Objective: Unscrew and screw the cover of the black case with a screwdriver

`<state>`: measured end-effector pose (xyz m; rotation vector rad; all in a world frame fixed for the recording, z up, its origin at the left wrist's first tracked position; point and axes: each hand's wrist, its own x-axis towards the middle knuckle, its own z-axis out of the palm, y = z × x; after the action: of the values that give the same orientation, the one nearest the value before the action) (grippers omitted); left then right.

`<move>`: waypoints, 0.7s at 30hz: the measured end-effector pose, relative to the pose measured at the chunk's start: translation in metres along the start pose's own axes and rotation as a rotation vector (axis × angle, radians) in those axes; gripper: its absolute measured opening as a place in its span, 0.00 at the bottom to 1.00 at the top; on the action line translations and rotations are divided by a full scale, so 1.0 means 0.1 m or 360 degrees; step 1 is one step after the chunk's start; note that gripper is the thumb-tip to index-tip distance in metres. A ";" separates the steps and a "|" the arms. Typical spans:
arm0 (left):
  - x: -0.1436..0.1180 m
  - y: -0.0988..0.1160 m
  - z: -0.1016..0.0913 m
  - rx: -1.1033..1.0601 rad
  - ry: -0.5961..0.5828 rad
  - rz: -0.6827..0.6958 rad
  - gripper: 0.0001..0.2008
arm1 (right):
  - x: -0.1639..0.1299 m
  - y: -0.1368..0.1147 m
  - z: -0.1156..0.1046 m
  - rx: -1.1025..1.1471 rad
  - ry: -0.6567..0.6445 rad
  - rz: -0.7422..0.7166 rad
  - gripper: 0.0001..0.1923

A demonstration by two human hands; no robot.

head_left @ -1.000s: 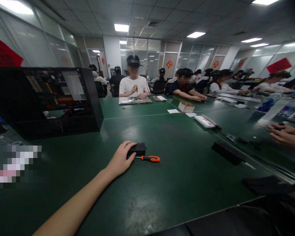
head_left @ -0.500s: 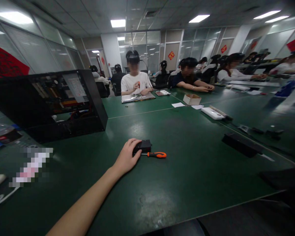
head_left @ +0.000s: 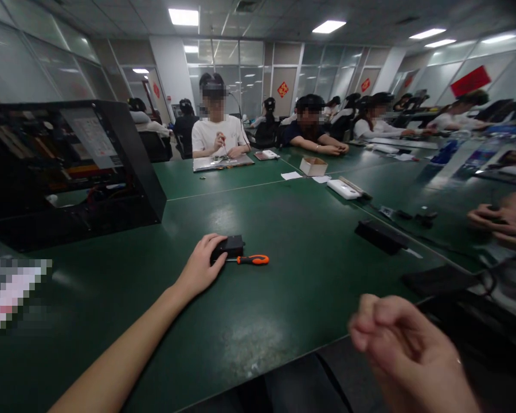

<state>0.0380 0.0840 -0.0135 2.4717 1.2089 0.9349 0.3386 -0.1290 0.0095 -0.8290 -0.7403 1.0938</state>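
Head view: my left hand point(head_left: 200, 269) rests on black box point(head_left: 229, 246) mid-table point(head_left: 284, 310), fingers draped over it; screwdriver point(head_left: 249, 260) touching box. Right hand point(head_left: 408, 350) off near edge, fingers curled, empty.

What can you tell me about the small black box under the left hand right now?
The small black box is a flat, dark, matte rectangular block, likely plastic, lying flat on the green table. The left hand rests its fingers on the box's near left end, covering part of it. An orange-handled screwdriver lies along its near side, close or touching; which, I cannot tell. No markings or ports are discernible.
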 end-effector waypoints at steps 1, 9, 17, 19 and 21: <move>0.00 0.00 0.00 0.0007 -0.0007 0.0002 0.17 | 0.04 0.03 0.13 0.0015 -0.0043 0.0064 0.15; 0.02 0.00 0.00 0.0032 -0.0016 0.0021 0.17 | 0.21 0.15 0.73 0.0281 0.0136 0.0361 0.15; 0.02 0.01 0.00 0.0027 -0.0023 0.0018 0.18 | 0.24 0.25 0.72 0.0328 0.0143 0.0418 0.13; 0.02 0.01 -0.01 0.0024 -0.0020 0.0027 0.18 | 0.25 0.27 0.72 0.0314 0.0128 0.0397 0.12; 0.02 0.01 0.00 0.0030 -0.0012 0.0036 0.18 | 0.25 0.28 0.72 0.0268 0.0088 0.0341 0.12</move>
<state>0.0393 0.0850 -0.0121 2.5061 1.1954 0.9232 0.2726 -0.0845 0.0240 -0.8036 -0.5129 1.3007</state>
